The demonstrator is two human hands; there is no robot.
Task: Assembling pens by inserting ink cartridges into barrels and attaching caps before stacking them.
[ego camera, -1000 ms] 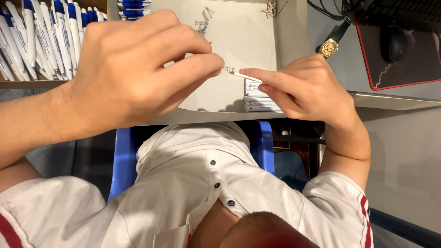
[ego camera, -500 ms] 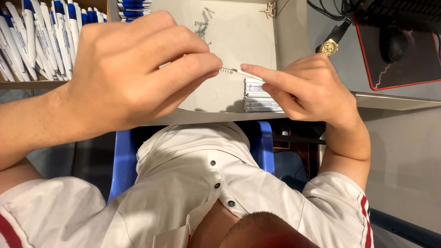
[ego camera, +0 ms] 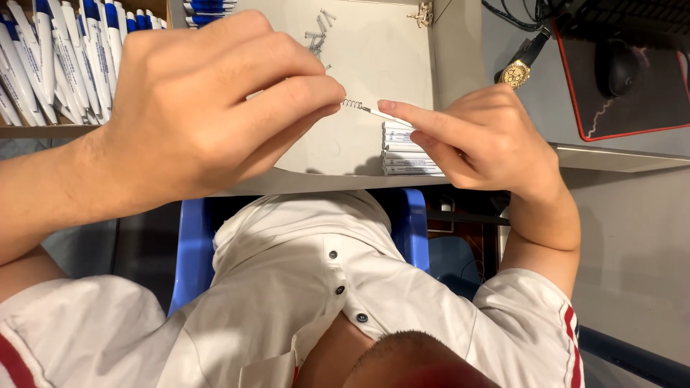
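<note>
Our left hand [ego camera: 208, 108] pinched a small metal spring [ego camera: 352, 104] at its fingertips; our right hand [ego camera: 478, 136] gripped a white pen refill [ego camera: 384, 115], tip touching the spring, above the surface [ego camera: 374, 57].

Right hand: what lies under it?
Under the right hand, which pinches a thin white rod tipped with a spring, lies a stack of white sticks; the hand covers their right ends.

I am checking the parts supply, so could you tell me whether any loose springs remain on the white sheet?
Yes, several small loose springs lie on the white sheet beyond the hands.
</note>
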